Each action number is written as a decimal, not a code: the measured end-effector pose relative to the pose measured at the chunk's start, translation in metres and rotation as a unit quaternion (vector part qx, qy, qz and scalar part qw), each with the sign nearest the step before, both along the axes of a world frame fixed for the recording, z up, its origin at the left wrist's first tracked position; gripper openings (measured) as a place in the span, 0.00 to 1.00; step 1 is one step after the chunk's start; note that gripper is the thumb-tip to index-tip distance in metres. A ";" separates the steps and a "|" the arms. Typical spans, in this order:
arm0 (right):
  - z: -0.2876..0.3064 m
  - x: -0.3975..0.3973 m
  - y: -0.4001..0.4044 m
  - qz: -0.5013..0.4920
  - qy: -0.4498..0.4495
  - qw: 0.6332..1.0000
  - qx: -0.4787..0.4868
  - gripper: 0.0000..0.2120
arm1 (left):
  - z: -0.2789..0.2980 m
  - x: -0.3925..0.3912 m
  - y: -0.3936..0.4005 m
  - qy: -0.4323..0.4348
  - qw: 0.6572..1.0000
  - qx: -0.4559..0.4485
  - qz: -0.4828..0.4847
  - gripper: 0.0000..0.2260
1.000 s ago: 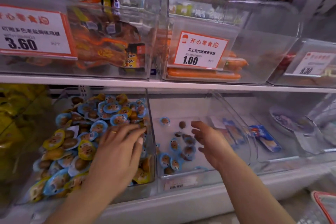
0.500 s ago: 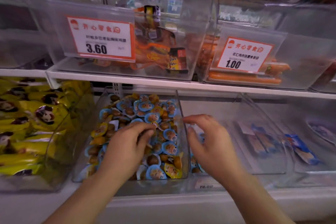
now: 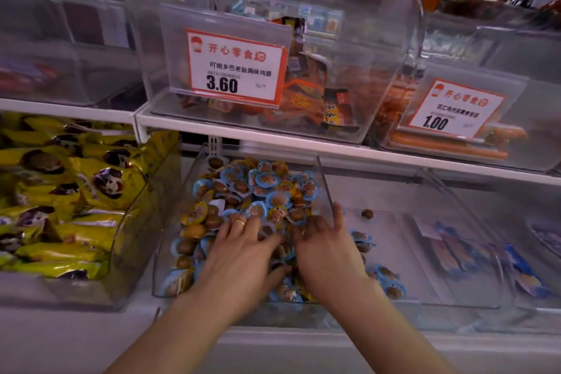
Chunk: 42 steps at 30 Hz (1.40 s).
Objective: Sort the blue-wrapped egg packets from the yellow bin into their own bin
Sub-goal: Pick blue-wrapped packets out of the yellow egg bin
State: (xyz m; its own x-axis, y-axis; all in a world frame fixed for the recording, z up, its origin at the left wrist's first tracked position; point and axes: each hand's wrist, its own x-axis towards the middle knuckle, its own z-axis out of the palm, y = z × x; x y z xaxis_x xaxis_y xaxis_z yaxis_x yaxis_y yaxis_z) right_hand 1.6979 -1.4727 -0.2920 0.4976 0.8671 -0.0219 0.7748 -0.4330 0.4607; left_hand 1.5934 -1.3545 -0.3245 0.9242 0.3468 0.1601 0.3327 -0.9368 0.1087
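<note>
A clear bin (image 3: 170,252) on the lower shelf holds a mixed heap of blue-wrapped egg packets (image 3: 267,179) and yellow-wrapped ones (image 3: 194,215). Both my hands are inside it, near its front right. My left hand (image 3: 243,252), with a ring on it, lies over the packets with its fingers reaching forward. My right hand (image 3: 324,252) is beside it, index finger pointing up along the bin's right wall, other fingers curled down into the heap; what they hold is hidden. The neighbouring clear bin (image 3: 394,237) on the right holds a few blue packets (image 3: 391,288).
A bin of yellow snack bags (image 3: 76,191) stands to the left. Flat blue packs (image 3: 455,252) lie in bins further right. The upper shelf (image 3: 273,143) overhangs, carrying clear bins with price tags 3.60 (image 3: 233,70) and 1.00 (image 3: 449,109). One unwrapped brown egg (image 3: 367,213) lies in the right bin.
My right hand has come left out of the right bin, over the divider, into the mixed bin beside my left hand. The view has swung left.
</note>
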 end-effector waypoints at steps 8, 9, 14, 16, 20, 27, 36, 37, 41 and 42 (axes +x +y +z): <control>-0.003 0.011 -0.020 0.069 0.089 0.982 0.151 0.15 | 0.013 0.002 0.013 0.049 0.995 -0.046 -0.071 0.16; -0.003 0.013 -0.022 0.071 0.126 0.972 0.187 0.15 | 0.014 0.001 0.014 0.051 0.995 -0.044 -0.077 0.15; 0.002 0.006 -0.036 0.049 0.326 0.829 0.451 0.13 | 0.009 -0.002 0.012 0.046 0.995 -0.033 -0.088 0.16; 0.006 0.000 -0.046 0.021 0.348 0.764 0.543 0.11 | 0.011 -0.002 0.012 0.035 0.996 -0.039 -0.078 0.15; 0.025 -0.003 -0.059 -0.091 0.450 0.563 0.687 0.10 | 0.022 0.000 0.004 -0.111 0.976 -0.178 -0.052 0.12; 0.035 -0.021 -0.054 -0.127 0.824 0.183 0.522 0.21 | 0.045 0.017 -0.058 -0.295 0.915 -0.245 -0.127 0.13; 0.027 -0.013 -0.052 -0.142 0.775 0.253 0.561 0.20 | 0.033 0.032 -0.072 -0.281 0.930 -0.209 -0.107 0.17; 0.027 -0.012 -0.052 -0.144 0.777 0.263 0.554 0.18 | 0.032 0.029 -0.073 -0.292 0.920 -0.243 -0.094 0.19; 0.029 -0.010 -0.048 -0.151 0.776 0.283 0.544 0.12 | 0.031 0.018 -0.074 -0.336 0.837 -0.425 -0.076 0.24; 0.029 -0.011 -0.046 -0.151 0.772 0.282 0.549 0.13 | 0.031 0.014 -0.074 -0.344 0.805 -0.475 -0.090 0.24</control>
State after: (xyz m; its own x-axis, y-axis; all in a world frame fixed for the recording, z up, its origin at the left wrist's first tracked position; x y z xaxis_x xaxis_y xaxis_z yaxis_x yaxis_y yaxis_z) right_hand 1.6864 -1.5189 -0.2631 0.6854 0.6958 -0.2145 -0.4631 0.1892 -0.8659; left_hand 1.6079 -1.4287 -0.2937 0.7787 0.4855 0.3973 -0.2450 -0.3476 0.9051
